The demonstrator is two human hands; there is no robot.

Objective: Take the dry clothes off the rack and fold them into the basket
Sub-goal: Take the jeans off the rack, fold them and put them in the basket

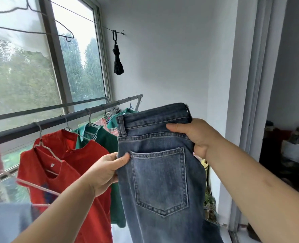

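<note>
A pair of blue jeans (160,174) hangs in front of me, back pocket facing me, folded lengthwise. My left hand (105,172) pinches the left edge beside the pocket. My right hand (196,135) grips the right side just under the waistband. Behind the jeans the clothes rack rail (57,120) carries a red shirt (61,172) and a green shirt (99,137) on wire hangers, with more patterned clothes further along. No basket is in view.
A window (31,67) fills the left side behind the rack. Empty wire hangers (40,32) hang on a line up high. A black folded umbrella (118,62) hangs on the white wall. A doorway with dark clutter (289,155) is at the right. Blue fabric (6,221) lies at the lower left.
</note>
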